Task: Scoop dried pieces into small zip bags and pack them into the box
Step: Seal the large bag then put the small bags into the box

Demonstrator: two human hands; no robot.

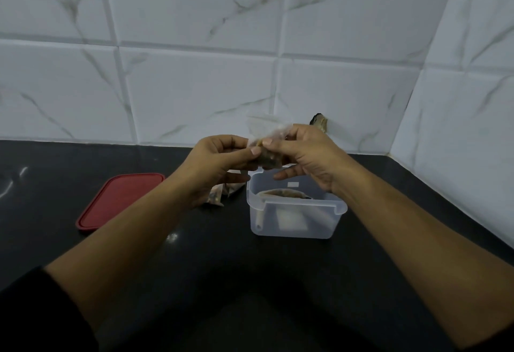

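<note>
Both hands hold one small clear zip bag (269,154) with brown dried pieces in it, just above the far rim of the clear plastic box (294,221). My left hand (222,161) pinches the bag's left top edge with thumb and fingers. My right hand (303,154) pinches its right top edge. Inside the box lies a filled bag (282,193) of brown pieces. More small filled bags (219,194) lie on the counter left of the box, partly hidden by my left wrist.
A red lid (119,201) lies flat on the black counter (194,254) left of the box. White marbled tile walls meet in a corner at the right. A dark object (319,122) sits at the wall behind my right hand.
</note>
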